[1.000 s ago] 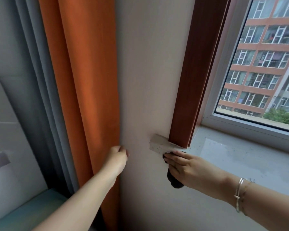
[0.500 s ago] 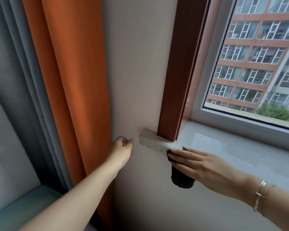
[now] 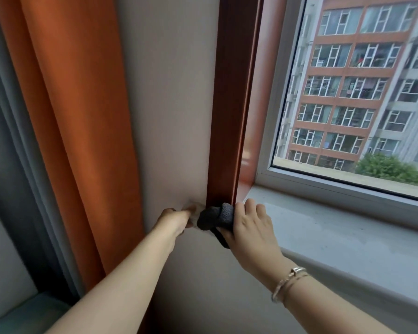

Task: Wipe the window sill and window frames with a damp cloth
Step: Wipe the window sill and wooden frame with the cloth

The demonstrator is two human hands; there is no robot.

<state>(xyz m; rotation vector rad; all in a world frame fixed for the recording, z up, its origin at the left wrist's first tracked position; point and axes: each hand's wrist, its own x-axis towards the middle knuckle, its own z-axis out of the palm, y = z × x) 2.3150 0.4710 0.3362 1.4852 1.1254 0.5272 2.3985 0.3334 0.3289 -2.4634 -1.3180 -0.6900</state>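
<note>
A dark grey cloth (image 3: 214, 216) is bunched against the foot of the brown wooden window frame (image 3: 229, 116), at the left end of the pale stone sill (image 3: 336, 227). My right hand (image 3: 249, 225) grips the cloth and presses it to the frame's base. My left hand (image 3: 175, 219) is just left of the cloth, fingers curled at the sill's end piece on the wall; its fingertips are blurred. A white inner window frame (image 3: 275, 174) borders the glass.
An orange curtain (image 3: 70, 116) hangs left of the beige wall (image 3: 169, 104), with a grey curtain (image 3: 15, 153) beside it. A teal cushioned surface (image 3: 22, 317) lies at the bottom left. Apartment buildings show through the glass.
My right hand has lifted the cloth from the sill's front edge up against the base of the brown frame. My left hand has moved right, close to the cloth. The view has moved closer.
</note>
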